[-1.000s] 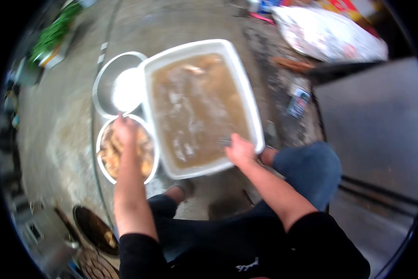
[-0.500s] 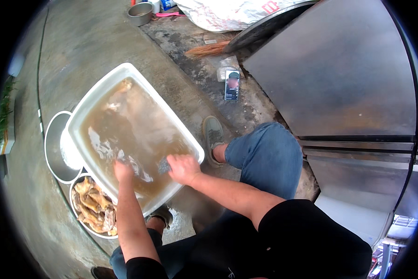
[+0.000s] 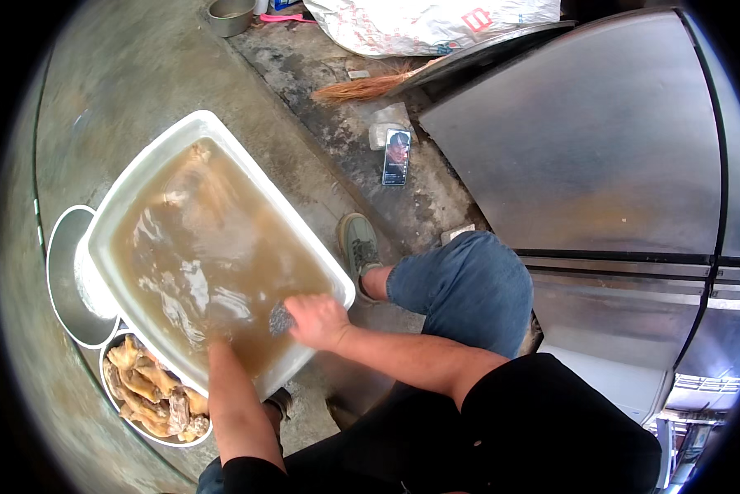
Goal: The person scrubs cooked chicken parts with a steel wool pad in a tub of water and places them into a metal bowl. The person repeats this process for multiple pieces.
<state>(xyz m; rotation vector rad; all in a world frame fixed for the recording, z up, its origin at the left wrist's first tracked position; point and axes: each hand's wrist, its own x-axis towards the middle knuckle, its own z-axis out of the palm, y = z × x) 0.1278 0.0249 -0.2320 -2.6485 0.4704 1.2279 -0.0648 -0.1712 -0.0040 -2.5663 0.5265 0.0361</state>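
A large white rectangular tub (image 3: 264,174) holds murky brown water (image 3: 246,247), with pale pieces of meat (image 3: 195,177) showing dimly at its far end. My left hand (image 3: 219,342) is sunk in the water near the tub's close end; its fingers are hidden. Just above the surface, my right hand (image 3: 319,321) is closed on a grey steel wool scrubber (image 3: 281,318), by the tub's right wall. To the left of my left forearm, a round metal bowl (image 3: 106,387) is heaped with yellowish poultry pieces (image 3: 151,387).
Another metal basin (image 3: 67,284) stands against the tub's left side. A lit phone (image 3: 396,158) leans beyond my foot, near a straw broom (image 3: 357,87) and a white sack (image 3: 436,25). A steel cabinet (image 3: 592,148) fills the right. A hose (image 3: 36,156) runs along the left.
My left hand has sunk deeper into the water. My right hand still grips the scrubber, now a little nearer to me. The whole view has shifted slightly.
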